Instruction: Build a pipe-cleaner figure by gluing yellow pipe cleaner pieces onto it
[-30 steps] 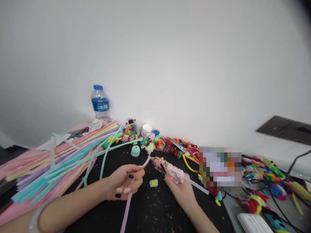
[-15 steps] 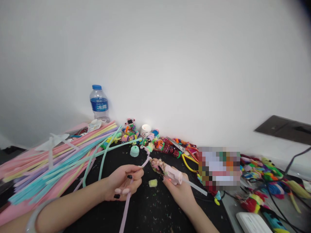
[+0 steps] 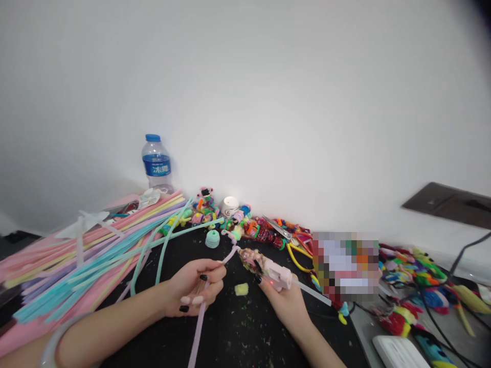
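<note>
My left hand [image 3: 201, 289] pinches a lilac pipe cleaner [image 3: 196, 337]; its short end rises past the fingertips and its long end hangs toward the front edge. My right hand [image 3: 286, 304] is wrapped round a pale pink glue gun [image 3: 275, 273] with a crusted, speckled front and a red light. A translucent glue stick [image 3: 312, 293] sticks out of its back. The gun's nozzle is at the upper end of the pipe cleaner; whether they touch I cannot tell. Below lies a small yellow fuzzy piece [image 3: 241, 290], and behind my left hand a mint coil [image 3: 212, 238].
Bundled pastel pipe cleaners [image 3: 103, 245] cover the left side. At the back stand a water bottle [image 3: 156, 163] and a paper cup [image 3: 230, 206] among colourful fuzzy figures. Yellow-handled scissors [image 3: 297, 255] lie right of centre. A white device [image 3: 399, 352] and cables are at the right.
My right hand has shifted the glue gun slightly right and tilted it a little. My left hand and the pipe cleaner have hardly moved.
</note>
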`<state>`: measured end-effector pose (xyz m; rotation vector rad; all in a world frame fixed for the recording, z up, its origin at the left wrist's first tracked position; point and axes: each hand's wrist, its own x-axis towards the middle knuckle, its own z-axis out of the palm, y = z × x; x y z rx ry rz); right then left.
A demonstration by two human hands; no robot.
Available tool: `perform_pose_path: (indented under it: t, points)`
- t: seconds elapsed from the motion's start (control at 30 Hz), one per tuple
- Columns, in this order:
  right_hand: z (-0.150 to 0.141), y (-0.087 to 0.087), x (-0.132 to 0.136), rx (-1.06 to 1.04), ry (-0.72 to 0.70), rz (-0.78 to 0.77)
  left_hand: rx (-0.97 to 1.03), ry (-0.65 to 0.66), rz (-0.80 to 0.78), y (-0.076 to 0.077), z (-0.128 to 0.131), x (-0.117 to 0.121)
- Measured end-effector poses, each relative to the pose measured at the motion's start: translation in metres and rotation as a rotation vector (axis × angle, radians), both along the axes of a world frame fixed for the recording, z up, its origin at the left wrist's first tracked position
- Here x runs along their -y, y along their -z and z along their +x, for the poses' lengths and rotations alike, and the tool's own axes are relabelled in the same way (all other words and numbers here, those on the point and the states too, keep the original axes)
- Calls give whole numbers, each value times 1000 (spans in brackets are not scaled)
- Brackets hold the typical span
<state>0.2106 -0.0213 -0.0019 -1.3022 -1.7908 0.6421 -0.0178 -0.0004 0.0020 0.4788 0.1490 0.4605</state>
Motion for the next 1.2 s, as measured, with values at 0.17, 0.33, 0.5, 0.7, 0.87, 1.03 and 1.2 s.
perform_pose_path:
  t: [0.17,0.33,0.5,0.7,0.87,1.03,1.2]
  points:
    - [0,1,0,-14,7,-13,-1,14,3,-1,1,0]
    - [0,1,1,-18,-17,-15,38,32,13,-2,1,1]
    - [-1,1,-1,-40,-25,-32,33,43,10,-1,0,1]
    - [-2,1,0,21,-4,-13,35,49,8,-1,0,1]
    - [-1,1,0,49,8,-4,0,50,9,-4,1,2]
    - [-1,1,-1,37,-6,3,9,44,19,-4,1,2]
    - [-1,-1,-1,4,-9,-2,14,56,25,-3,1,1]
